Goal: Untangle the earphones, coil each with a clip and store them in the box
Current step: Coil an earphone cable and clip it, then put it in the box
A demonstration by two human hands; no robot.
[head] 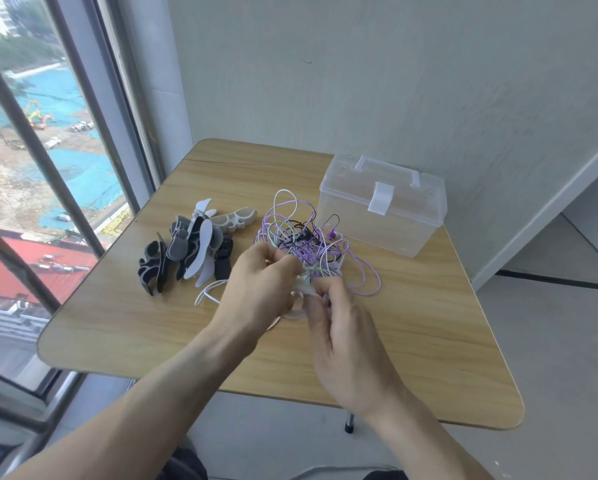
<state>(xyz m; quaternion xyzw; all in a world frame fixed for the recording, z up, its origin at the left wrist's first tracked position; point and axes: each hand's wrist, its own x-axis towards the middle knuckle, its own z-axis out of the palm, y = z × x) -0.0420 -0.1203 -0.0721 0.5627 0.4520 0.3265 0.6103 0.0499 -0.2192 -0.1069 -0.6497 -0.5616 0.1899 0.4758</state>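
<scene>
Head view: wooden table filled the middle of the frame, window on the left, grey wall behind.

Earphones sat as one tangled bundle at frame centre, on the table: purple, white, black and pale green cords looped over each other. A purple loop trailed out toward lower right of the bundle, a white loop toward lower left.

Left hand was at the near-left edge of the bundle, fingers curled, pinching cords at the bundle's lower part. Right hand was just below and right of it, thumb and fingers pinching a white piece of the cords; which exact part it held was blurred, couldn't tell. Both hands met at the bundle's near edge, almost touching each other. Most of the bundle lay above the hands in the frame, toward the wall.

Clips lay in a pile left of the bundle, near it but apart from the hands: black, dark grey, light grey and one beige, overlapping.

Box stood right of and above the bundle, clear plastic, lid down, latch on the front face, handle on top. One purple earbud lay just beside its near-left wall.
</scene>
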